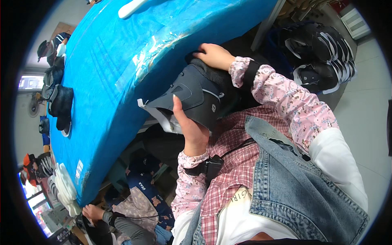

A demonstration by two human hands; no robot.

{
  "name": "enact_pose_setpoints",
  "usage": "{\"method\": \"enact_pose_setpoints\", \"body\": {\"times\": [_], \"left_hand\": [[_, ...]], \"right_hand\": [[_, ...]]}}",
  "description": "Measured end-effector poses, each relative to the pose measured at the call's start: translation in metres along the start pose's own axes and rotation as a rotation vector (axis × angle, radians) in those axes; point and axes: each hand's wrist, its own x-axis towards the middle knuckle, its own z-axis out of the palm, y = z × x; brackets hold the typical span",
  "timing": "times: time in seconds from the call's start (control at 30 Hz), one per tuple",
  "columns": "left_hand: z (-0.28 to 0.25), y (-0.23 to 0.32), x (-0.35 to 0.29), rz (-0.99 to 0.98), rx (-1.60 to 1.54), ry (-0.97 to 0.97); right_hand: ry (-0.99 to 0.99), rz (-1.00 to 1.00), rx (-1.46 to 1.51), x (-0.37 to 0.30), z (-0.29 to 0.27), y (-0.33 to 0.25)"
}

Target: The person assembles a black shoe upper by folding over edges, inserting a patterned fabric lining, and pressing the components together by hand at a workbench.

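Note:
A dark grey shoe upper (188,92) with a mesh collar is held in front of me, beside the edge of the blue-covered table (98,69). A white lining (160,118) hangs out along its lower edge. My left hand (190,130) grips that lower edge, thumb up on the outer side and the other fingers hidden inside or behind. At the top, my right hand (215,56) has its fingers closed over the padded collar; the fingertips are partly hidden by black material.
Stacked black and white shoe uppers (328,57) fill the far right. More dark shoe uppers (61,104) line the table's left edge, near a pile of white pieces (65,185). A co-worker's hand (94,213) is at lower left. A white elongated object (131,8) lies on the table.

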Motion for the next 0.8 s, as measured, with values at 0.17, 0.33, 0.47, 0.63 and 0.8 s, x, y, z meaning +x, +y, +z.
{"method": "enact_pose_setpoints", "body": {"times": [0.17, 0.33, 0.47, 0.63, 0.8], "left_hand": [[0.001, -0.006, 0.009, 0.024, -0.082, 0.064], [0.008, -0.003, 0.012, 0.028, -0.171, -0.012], [0.004, -0.003, 0.019, 0.021, -0.193, 0.034], [0.003, 0.01, 0.018, -0.005, -0.245, -0.016], [0.007, 0.016, 0.013, -0.096, -0.229, -0.04]], "right_hand": [[-0.181, -0.011, -0.067, 0.013, 0.021, 0.01], [-0.143, -0.065, -0.019, 0.026, 0.007, 0.007], [-0.224, -0.121, -0.272, 0.031, 0.026, 0.01], [-0.52, -0.11, -0.373, 0.028, 0.036, 0.014], [-0.295, -0.084, -0.393, 0.026, 0.022, 0.014]]}}
